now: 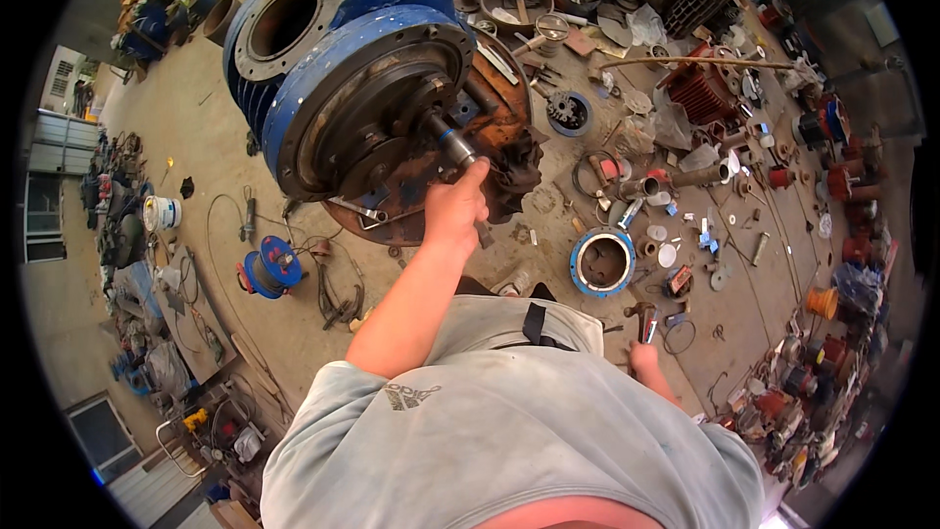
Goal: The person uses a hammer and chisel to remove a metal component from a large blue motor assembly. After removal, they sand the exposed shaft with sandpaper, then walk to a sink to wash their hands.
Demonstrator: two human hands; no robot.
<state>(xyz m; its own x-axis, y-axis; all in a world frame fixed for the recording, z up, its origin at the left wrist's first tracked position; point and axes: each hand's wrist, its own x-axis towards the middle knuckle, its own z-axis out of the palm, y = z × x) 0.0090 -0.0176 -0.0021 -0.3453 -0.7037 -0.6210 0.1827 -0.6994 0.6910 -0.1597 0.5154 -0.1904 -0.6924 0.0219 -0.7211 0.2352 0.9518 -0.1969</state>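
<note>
- Two hands are at work, both full.
- The left hand (455, 208) reaches forward and is closed around the lower end of a steel bar (454, 145), its thumb lying along the metal.
- The bar has a blue band, slants up and to the left, and its far end meets the dark middle of a blue housing (343, 69); whether it sits in a hole or only rests against the part there, I cannot tell.
- The right hand (644, 360) is down beside the body, fingers wrapped around a hammer (647, 323), its head up and well apart from the housing.
- The housing stands tilted, its round open face toward the person, with a rusty plate (390, 227) below it.
- One wrench (354, 209) lies on the plate, left of the left hand.
- On the floor (534, 309), a blue reel (273, 267) is to the left; a blue ring (578, 263) lies to the right, nearer the hammer.
- Farther right is a red motor (703, 90) among loose parts.
</note>
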